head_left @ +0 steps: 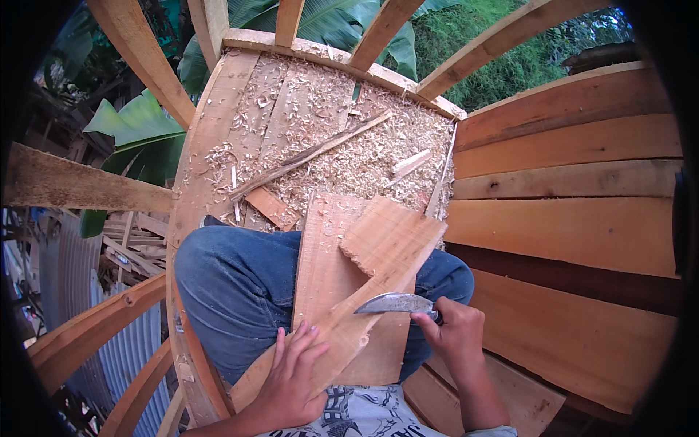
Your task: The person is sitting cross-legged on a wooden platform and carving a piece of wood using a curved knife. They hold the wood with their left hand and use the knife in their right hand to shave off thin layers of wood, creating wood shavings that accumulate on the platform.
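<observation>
A cut wooden piece [328, 342] with a broad squared end and a long narrow arm lies slantwise across my lap, over a wide flat board [318, 255]. My left hand [291, 379] rests on the narrow part, its fingers spread over the wood. In my right hand [453, 331] is a knife [397, 303] with a curved, worn metal blade, gripped by its dark handle. The blade lies against the piece near its middle, pointing left. Rough, chipped wood shows along the lower right edge of the piece.
Curled shavings [349, 164] cover the plank floor, along with a long stick [313, 155] and a short offcut [271, 207]. Upright wooden slats [142, 62] stand at the left and far edges. A plank wall [561, 226] rises on the right. Beyond are banana leaves [142, 135].
</observation>
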The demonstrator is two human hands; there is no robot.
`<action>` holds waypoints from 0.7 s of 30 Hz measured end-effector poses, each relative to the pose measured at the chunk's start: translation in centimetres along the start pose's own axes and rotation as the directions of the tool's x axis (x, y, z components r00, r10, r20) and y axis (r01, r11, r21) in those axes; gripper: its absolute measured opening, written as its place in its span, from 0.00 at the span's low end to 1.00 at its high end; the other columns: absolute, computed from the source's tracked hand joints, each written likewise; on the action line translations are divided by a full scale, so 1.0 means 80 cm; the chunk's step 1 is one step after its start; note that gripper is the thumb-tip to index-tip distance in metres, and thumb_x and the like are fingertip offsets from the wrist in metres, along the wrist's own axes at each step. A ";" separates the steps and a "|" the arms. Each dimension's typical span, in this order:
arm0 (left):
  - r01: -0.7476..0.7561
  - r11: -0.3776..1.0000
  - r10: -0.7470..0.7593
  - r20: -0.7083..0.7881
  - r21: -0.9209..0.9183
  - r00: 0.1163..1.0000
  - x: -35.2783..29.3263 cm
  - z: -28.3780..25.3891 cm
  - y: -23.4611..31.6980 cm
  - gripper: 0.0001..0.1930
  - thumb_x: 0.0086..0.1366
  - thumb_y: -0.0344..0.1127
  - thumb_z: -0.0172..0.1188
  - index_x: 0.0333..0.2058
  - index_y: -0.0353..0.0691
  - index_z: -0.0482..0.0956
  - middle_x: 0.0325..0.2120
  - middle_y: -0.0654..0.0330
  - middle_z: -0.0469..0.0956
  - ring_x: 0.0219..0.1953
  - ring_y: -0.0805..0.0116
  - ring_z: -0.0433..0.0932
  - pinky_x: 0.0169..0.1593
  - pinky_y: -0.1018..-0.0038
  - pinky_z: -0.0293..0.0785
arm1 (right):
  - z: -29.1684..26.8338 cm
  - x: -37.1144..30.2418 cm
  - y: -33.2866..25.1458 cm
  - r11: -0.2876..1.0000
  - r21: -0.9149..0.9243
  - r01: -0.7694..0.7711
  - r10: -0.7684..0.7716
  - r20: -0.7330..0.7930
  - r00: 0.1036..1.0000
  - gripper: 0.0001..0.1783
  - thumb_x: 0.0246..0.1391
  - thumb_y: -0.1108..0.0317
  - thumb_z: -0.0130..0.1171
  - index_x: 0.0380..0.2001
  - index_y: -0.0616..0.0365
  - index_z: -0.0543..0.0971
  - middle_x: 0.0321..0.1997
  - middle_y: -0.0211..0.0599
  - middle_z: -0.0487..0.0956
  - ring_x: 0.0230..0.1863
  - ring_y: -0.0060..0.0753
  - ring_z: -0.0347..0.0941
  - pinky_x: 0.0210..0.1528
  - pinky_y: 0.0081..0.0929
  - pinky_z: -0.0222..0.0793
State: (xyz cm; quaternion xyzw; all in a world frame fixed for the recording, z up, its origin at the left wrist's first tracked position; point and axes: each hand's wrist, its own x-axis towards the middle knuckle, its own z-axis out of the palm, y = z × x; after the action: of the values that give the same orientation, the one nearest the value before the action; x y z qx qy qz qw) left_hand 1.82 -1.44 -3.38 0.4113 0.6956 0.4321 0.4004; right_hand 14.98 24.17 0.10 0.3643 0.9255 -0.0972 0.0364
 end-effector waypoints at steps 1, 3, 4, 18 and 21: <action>0.002 1.000 -0.002 0.003 0.001 1.000 0.000 0.000 0.000 0.37 0.48 0.29 0.59 0.59 0.36 0.58 0.60 0.42 0.56 0.69 0.38 0.50 0.68 0.37 0.35 | -0.001 0.004 0.009 0.999 -0.022 -0.025 0.025 -0.034 0.999 0.32 0.47 0.42 0.66 0.12 0.58 0.68 0.12 0.44 0.70 0.16 0.52 0.70 0.19 0.40 0.64; 0.006 1.000 -0.006 0.007 -0.001 1.000 0.001 0.000 0.001 0.37 0.48 0.29 0.59 0.59 0.36 0.59 0.60 0.42 0.56 0.69 0.38 0.50 0.68 0.37 0.35 | -0.012 0.020 0.030 0.997 -0.057 -0.060 0.056 -0.073 0.996 0.31 0.51 0.42 0.63 0.14 0.60 0.70 0.14 0.49 0.71 0.18 0.56 0.70 0.20 0.43 0.64; 0.006 1.000 -0.006 0.007 -0.004 1.000 0.002 0.000 0.002 0.37 0.48 0.29 0.59 0.59 0.36 0.59 0.60 0.42 0.56 0.69 0.38 0.50 0.68 0.37 0.35 | -0.009 0.023 0.041 0.996 -0.040 -0.085 0.081 -0.091 0.993 0.31 0.51 0.42 0.63 0.15 0.61 0.71 0.14 0.50 0.71 0.19 0.57 0.70 0.20 0.43 0.64; 0.022 0.999 -0.023 0.014 0.047 1.000 0.002 0.004 -0.005 0.37 0.44 0.29 0.61 0.56 0.35 0.60 0.60 0.41 0.56 0.68 0.35 0.49 0.68 0.36 0.32 | -0.008 0.019 -0.003 1.000 -0.018 0.021 -0.021 -0.008 1.000 0.29 0.52 0.45 0.64 0.15 0.59 0.71 0.13 0.47 0.72 0.18 0.55 0.72 0.21 0.43 0.67; 0.028 0.996 -0.031 0.036 0.080 0.999 0.002 0.007 -0.003 0.37 0.44 0.29 0.60 0.56 0.35 0.60 0.60 0.41 0.56 0.68 0.34 0.50 0.67 0.35 0.33 | -0.017 0.059 0.054 0.955 -0.036 -0.294 0.290 -0.082 0.953 0.30 0.57 0.43 0.57 0.18 0.63 0.76 0.19 0.56 0.75 0.25 0.61 0.74 0.26 0.49 0.68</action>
State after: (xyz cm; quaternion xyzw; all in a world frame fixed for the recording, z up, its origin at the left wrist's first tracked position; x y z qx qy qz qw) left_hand 2.26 -1.17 -3.79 0.4246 0.7107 0.3903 0.4029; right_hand 14.42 30.69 0.08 0.4995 0.8642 -0.0548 0.0238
